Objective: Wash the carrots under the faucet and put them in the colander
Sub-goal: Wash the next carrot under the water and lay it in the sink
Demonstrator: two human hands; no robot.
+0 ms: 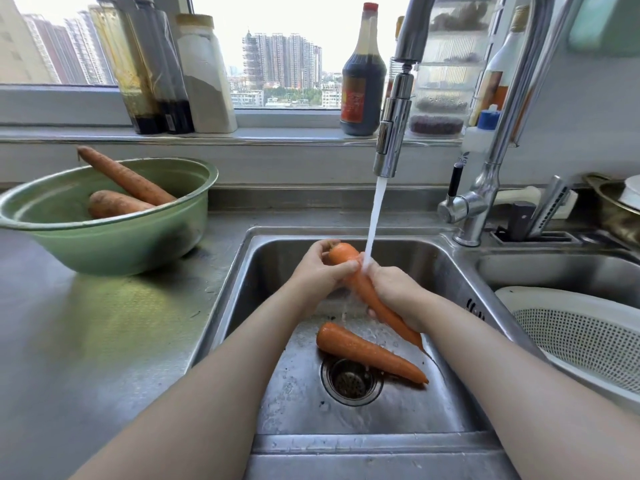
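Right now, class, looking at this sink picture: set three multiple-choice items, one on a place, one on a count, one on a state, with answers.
1. Where is the white perforated plastic colander?
A. in the right basin
B. on the windowsill
C. inside the bowl

2. How many carrots lie in the green round bowl?
A. none
B. two
C. four

3. The chrome faucet is:
A. off
B. dripping
C. running

Answers:
1 A, it sits right of the washing basin.
2 B, two unwashed carrots show.
3 C, a stream hits the held orange carrot.

Brushed steel sink (446,271), shiny chrome faucet (393,133), perforated white plastic colander (588,334).
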